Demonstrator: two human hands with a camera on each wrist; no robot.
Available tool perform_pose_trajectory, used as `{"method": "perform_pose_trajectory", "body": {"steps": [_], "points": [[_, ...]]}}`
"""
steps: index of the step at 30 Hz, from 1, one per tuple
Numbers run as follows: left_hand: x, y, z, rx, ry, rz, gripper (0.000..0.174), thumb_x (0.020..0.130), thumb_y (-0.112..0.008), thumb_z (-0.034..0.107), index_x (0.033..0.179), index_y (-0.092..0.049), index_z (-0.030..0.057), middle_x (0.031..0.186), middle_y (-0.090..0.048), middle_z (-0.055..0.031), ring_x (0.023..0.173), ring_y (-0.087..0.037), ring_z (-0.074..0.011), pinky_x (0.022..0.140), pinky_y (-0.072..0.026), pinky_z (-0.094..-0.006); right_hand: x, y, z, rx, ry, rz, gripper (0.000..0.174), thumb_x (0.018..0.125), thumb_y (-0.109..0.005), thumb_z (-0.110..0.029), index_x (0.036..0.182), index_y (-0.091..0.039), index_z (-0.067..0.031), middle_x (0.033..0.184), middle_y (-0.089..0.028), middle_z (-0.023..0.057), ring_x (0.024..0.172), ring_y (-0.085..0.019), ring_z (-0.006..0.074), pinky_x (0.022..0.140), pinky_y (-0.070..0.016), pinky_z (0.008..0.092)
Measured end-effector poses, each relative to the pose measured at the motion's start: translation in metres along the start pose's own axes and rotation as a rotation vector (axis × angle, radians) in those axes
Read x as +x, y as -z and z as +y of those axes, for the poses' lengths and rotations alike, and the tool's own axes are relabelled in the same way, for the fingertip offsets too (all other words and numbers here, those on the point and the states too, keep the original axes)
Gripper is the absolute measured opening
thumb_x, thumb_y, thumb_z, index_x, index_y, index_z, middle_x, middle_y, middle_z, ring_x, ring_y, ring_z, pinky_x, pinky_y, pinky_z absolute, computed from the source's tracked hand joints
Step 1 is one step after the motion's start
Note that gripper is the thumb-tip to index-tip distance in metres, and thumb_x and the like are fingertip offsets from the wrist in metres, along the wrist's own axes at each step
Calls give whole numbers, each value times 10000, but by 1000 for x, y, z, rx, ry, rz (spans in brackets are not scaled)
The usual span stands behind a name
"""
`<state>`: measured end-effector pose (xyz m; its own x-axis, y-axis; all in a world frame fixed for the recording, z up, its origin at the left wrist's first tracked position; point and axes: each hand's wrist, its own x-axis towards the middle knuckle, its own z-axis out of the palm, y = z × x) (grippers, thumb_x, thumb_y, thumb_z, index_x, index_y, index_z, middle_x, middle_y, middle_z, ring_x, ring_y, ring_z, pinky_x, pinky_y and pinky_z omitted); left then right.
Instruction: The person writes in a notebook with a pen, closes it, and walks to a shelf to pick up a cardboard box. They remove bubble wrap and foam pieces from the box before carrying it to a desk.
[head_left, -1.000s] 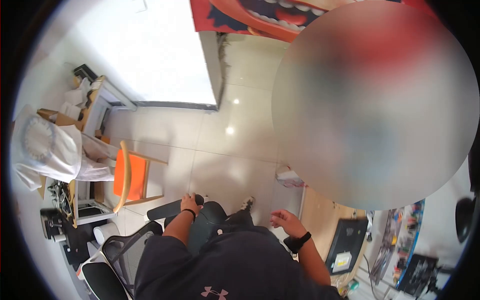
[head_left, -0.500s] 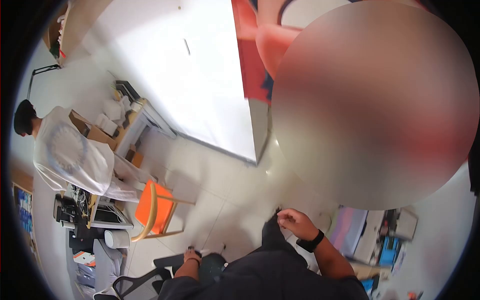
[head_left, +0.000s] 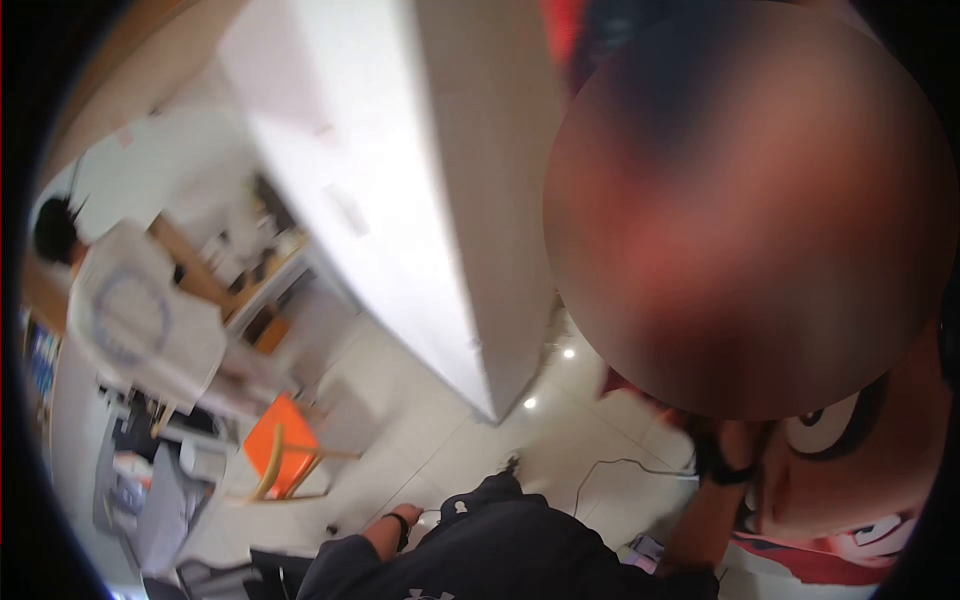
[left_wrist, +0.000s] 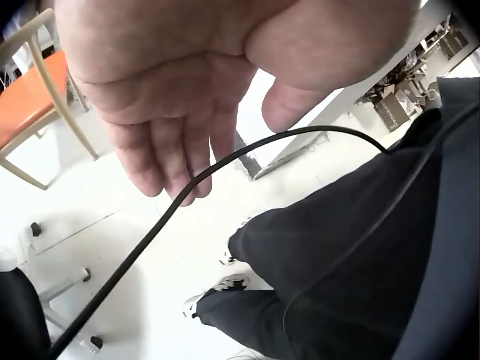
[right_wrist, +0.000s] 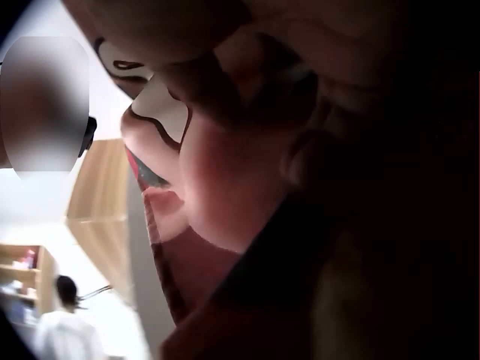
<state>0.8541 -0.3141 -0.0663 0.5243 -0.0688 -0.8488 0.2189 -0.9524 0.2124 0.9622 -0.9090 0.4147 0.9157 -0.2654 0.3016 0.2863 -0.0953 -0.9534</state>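
Note:
My right hand point(head_left: 690, 430) is at a red curtain point(head_left: 850, 495) printed with large cartoon faces, blurred in the head view. In the right wrist view the fingers point(right_wrist: 210, 94) lie dark against the printed cloth, some of them bent; I cannot tell whether they grip it. A red corner of cloth shows just left of this hand. Low beside my body is my left hand point(head_left: 410, 515), holding nothing. Its fingers point(left_wrist: 176, 150) hang loosely extended in the left wrist view, with a black cable point(left_wrist: 225, 161) crossing in front of them.
A white wall corner point(head_left: 480, 380) stands ahead, left of the curtain. Farther left are an orange-seated wooden chair point(head_left: 280, 445), a person in a white shirt point(head_left: 145, 320) facing away, and a cluttered desk point(head_left: 280, 280). A thin cable point(head_left: 610, 463) lies across the tiled floor.
My view has swung and come closer to the wall corner and curtain. The right hand has gone from free air to the curtain. The left hand has left the chair's armrest.

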Motion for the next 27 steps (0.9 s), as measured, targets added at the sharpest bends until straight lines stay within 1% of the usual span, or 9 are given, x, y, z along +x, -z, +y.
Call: {"method": "perform_pose_trajectory", "body": {"steps": [2, 5, 8, 10, 12, 19, 23, 24, 27], "points": [[49, 7, 6, 469, -306, 0, 453, 923, -469, 433, 1049, -683, 54, 1077, -689, -143, 984, -653, -317, 914, -476, -431, 24, 46, -58, -445, 144, 228, 350, 954, -433, -152, 1249, -491, 27, 1107, -576, 134, 924, -569, 196, 851, -468, 298], [43, 71, 94, 297, -338, -98, 391, 970, -399, 340, 1136, -616, 61, 1054, -675, -198, 1005, -640, -367, 876, -496, -486, 49, 88, -100, -269, 430, 910, 262, 950, -413, -130, 1114, -544, 28, 1090, -583, 149, 921, -577, 211, 867, -479, 321], [36, 95, 42, 433, -296, -160, 391, 961, -416, 351, 1128, -612, 58, 1066, -674, -195, 1011, -639, -367, 875, -496, -488, 64, 158, -78, -159, 633, 1308, 242, 947, -400, -115, 1024, -579, 28, 1078, -587, 159, 920, -583, 221, 879, -486, 336], [40, 121, 62, 492, -260, -170, 392, 955, -426, 359, 1123, -608, 56, 1074, -673, -194, 1016, -638, -366, 875, -496, -488, 25, 255, -19, -842, 419, 859, 181, 951, -477, -111, 875, -608, -12, 887, -576, 66, 754, -555, 161, 685, -504, 305], [63, 138, 110, 535, -223, -165, 393, 949, -437, 366, 1118, -605, 54, 1082, -672, -192, 1020, -638, -366, 874, -496, -489, 95, 225, 7, -289, 279, 925, 113, 912, -582, -81, 1009, -609, -30, 894, -581, 40, 693, -518, 105, 629, -465, 240], [174, 83, 388, 519, -130, -132, 402, 931, -470, 389, 1102, -596, 47, 1106, -670, -186, 1033, -635, -364, 872, -497, -492, 281, 380, 125, -216, 48, 567, 208, 870, -608, 6, 1076, -590, -20, 872, -572, 10, 725, -544, 79, 643, -467, 219], [186, 113, 520, 116, -219, -8, 463, 949, -462, 424, 1109, -557, 1, 1095, -690, -133, 957, -668, -320, 859, -516, -439, 375, 460, 153, -281, -160, 332, 196, 872, -614, -19, 1066, -587, -13, 850, -579, 9, 721, -553, 78, 660, -468, 217], [204, 119, 559, -434, -8, -173, 526, 991, -349, 468, 1112, -553, -2, 1037, -699, -148, 860, -681, -295, 774, -529, -428, 396, 479, 162, -247, -195, 265, 187, 877, -613, -31, 1062, -585, -17, 843, -577, 0, 720, -553, 76, 659, -475, 213], [226, 158, 663, -517, 46, -95, 564, 996, -305, 496, 1102, -559, 4, 965, -696, -148, 798, -674, -278, 703, -510, -417, 454, 526, 196, -174, -285, 163, 188, 880, -615, -34, 1065, -584, -19, 843, -585, 2, 737, -570, 76, 669, -480, 221]]}}
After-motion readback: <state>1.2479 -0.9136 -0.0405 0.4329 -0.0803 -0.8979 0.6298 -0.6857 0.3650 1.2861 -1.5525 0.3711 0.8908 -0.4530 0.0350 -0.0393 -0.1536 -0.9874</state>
